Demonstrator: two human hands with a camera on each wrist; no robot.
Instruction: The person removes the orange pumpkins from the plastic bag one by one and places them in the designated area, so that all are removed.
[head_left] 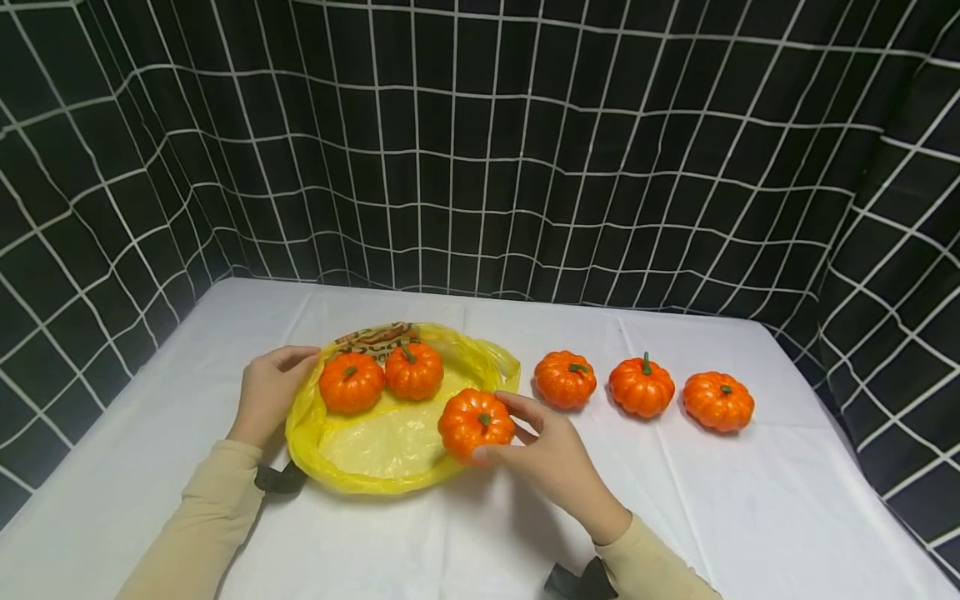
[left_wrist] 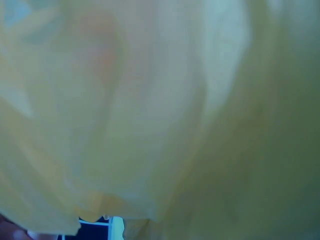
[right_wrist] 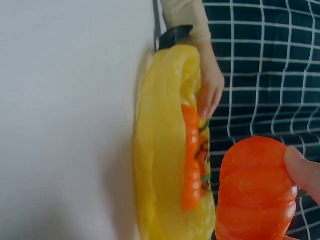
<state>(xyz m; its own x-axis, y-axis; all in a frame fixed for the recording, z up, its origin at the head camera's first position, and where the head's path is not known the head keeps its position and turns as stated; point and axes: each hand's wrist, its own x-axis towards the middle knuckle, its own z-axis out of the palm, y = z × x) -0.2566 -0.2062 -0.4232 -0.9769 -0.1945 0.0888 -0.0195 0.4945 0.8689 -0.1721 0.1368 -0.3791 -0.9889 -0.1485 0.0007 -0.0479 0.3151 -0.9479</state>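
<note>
An orange mini pumpkin point(head_left: 474, 423) with a green stem is held in my right hand point(head_left: 551, 454), thumb at its near side and fingers at its far right. It overlaps the right rim of a yellow plastic bag point(head_left: 360, 482) in the head view. My left hand point(head_left: 273, 392) grips the bag's left rim. Two more pumpkins point(head_left: 351, 383) sit inside the opened bag, side by side toward the back left. The right wrist view shows the held pumpkin point(right_wrist: 257, 192) raised beside the bag point(right_wrist: 160, 150). Yellow film point(left_wrist: 150, 125) covers most of the left wrist view.
Three other pumpkins point(head_left: 641, 387) stand in a row on the white tablecloth point(head_left: 675, 500), right of the bag. Black cloth with a white grid point(head_left: 480, 150) hangs behind the table and along both sides. Dark straps point(head_left: 281, 479) show at the wrists.
</note>
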